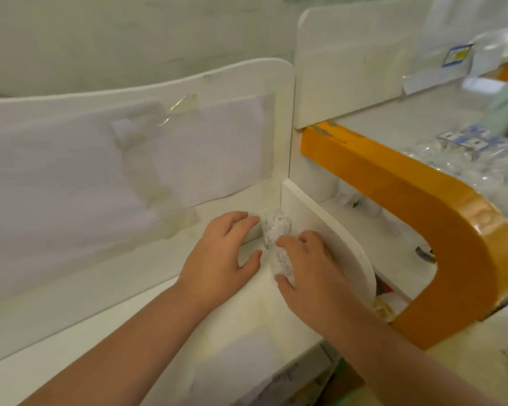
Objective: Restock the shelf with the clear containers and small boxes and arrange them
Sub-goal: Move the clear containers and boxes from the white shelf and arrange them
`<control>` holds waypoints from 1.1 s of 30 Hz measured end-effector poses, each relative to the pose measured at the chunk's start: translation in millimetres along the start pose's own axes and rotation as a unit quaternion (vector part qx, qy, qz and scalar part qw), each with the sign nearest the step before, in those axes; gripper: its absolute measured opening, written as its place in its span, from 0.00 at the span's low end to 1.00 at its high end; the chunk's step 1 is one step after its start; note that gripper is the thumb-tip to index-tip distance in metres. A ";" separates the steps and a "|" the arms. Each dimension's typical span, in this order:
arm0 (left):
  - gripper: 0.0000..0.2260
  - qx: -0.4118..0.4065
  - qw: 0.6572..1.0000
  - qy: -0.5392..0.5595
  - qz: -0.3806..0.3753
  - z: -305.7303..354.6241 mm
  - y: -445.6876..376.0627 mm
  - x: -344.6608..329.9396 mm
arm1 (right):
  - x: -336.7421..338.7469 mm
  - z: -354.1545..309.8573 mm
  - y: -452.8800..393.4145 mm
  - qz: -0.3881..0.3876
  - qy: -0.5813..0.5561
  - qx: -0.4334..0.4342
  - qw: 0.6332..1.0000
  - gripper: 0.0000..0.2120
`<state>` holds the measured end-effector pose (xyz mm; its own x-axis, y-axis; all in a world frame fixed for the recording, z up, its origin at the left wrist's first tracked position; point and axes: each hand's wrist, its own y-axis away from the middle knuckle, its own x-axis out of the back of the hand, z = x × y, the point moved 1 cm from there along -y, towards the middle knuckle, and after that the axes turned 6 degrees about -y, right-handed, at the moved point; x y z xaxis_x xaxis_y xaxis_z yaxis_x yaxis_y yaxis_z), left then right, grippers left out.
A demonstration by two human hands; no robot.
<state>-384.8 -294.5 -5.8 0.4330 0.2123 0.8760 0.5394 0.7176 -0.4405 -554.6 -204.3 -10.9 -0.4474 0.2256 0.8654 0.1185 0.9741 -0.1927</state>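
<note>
Head view: your right hand (302, 259) grips clear container (282, 259) at shelf (129, 288) back-right corner, beside divider (320, 221); second container (274, 227) stands behind. Left hand (220, 253) released, fingers loosely curved, holding nothing. Risk: hard push tips rear container against divider.
</note>
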 end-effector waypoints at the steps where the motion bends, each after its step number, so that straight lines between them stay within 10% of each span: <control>1: 0.25 -0.008 1.000 0.009 -0.006 -1.2 -3.2 -3.5 | 2.1 0.6 4.6 0.011 0.002 0.000 1.000 0.27; 33: 0.21 -0.032 0.988 0.148 -0.039 -0.8 -38.9 -68.5 | 54.7 -4.0 35.3 0.054 -0.098 -0.016 0.994 0.26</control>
<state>-434.8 -337.5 -48.9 0.5747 -0.0523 0.8167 0.6200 0.6793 -0.3927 -571.4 -157.6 31.5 -0.5936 0.3300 0.7340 0.2021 0.9440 -0.2610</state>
